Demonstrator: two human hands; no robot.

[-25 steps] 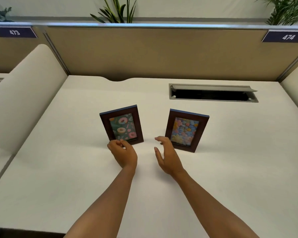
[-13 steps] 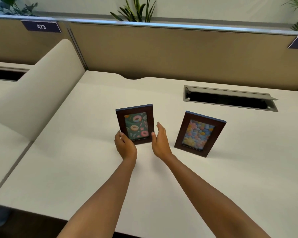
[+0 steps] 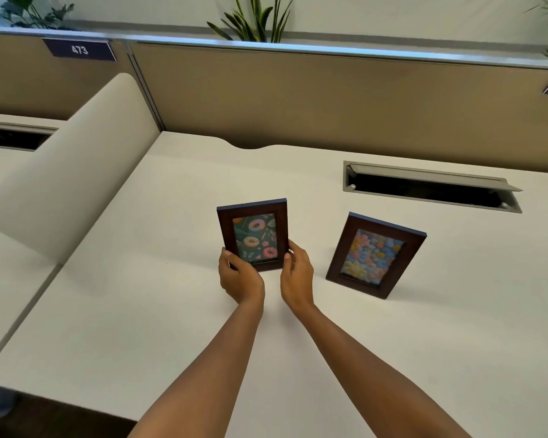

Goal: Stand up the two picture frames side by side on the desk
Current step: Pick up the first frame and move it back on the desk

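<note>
Two dark brown picture frames stand upright on the white desk point(image 3: 171, 311). The doughnut frame point(image 3: 253, 232), with a green picture of doughnuts, is at the middle. My left hand point(image 3: 239, 276) grips its lower left corner and my right hand point(image 3: 296, 275) holds its lower right edge. The flower frame point(image 3: 375, 254), with pastel flowers, stands to the right, tilted back and turned a little, a gap apart from the first. No hand touches it.
An open cable tray slot point(image 3: 431, 188) is set in the desk behind the flower frame. A tan partition wall point(image 3: 329, 99) closes the back. A rounded cream divider point(image 3: 67, 172) rises on the left, with a neighbouring desk beyond it.
My right hand has left the flower frame's side and closed on the doughnut frame's right edge. The left hand has kept hold of the frame's lower left corner. The view has shifted left.
</note>
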